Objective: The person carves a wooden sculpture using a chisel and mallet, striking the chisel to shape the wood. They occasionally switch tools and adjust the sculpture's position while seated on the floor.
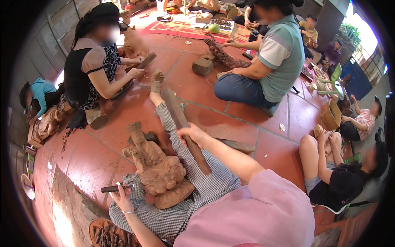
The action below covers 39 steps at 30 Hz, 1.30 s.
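The wooden carving (163, 176) lies left of lower centre in the frame, main forms cut; its rough surface suggests finishing is outstanding. The left hand (122, 200) grips a dark-handled tool (109, 189); the right hand (192, 135) clasps a wooden bar (176, 108).

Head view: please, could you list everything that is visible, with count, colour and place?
Carved wooden figure: one, brown, lower centre
Long flat wooden bar: one, brown, centre
Slim hand tool: one, dark handle, lower left
Round tray of dark tools: one, brown, lower left
Blocky wooden piece: one, brown, upper centre
Flat patterned mat: one, red, top
Tiled floor: one, red, throughout
Seated people: several, varied clothing, around; distant items too blurred
Other carved pieces: several, brown, beside people
Checked trousers: one pair, black-and-white, lower centre
Left hand: one, bare, holding the tool
Right hand: one, bare, gripping the bar
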Tool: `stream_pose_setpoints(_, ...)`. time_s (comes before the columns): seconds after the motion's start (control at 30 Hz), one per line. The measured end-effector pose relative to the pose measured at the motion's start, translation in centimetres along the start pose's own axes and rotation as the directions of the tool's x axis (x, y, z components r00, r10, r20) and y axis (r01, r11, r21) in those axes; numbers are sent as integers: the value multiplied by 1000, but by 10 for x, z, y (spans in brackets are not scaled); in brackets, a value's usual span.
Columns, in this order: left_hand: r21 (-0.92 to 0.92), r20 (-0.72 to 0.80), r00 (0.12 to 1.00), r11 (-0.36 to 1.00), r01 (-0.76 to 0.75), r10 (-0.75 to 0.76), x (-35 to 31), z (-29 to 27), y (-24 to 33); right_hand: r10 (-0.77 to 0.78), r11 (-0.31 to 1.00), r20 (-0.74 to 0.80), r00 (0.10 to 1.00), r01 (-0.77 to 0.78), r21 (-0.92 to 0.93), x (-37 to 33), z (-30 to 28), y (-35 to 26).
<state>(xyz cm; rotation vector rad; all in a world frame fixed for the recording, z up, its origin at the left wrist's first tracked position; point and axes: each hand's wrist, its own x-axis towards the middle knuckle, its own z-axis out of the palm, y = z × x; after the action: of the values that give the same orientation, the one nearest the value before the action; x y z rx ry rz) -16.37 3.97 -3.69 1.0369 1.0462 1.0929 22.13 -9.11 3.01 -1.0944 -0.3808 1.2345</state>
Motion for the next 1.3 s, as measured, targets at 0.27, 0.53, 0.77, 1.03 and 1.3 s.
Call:
stream_pose_setpoints(0.27,41,-19,998,998,53,-52,-3,5,7,227,972,-134,965,-216,87,-9,-43,70)
stream_pose_setpoints(0.53,69,-10,999,997,45,-45,-4,10,9,149,989,-126,981,-148,14,-7,-36,75)
stream_pose_setpoints(0.77,55,-3,1000,998,21,-20,-4,6,9,173,982,-107,979,-163,100,-5,-39,76)
stream_pose_setpoints(1.03,16,51,999,1000,12,-13,-5,8,6,195,970,-94,976,-178,162,-5,-48,77)
stream_pose_setpoints(1.3,-85,264,959,988,132,-105,3,40,30,292,951,-129,948,-274,140,3,-46,70)
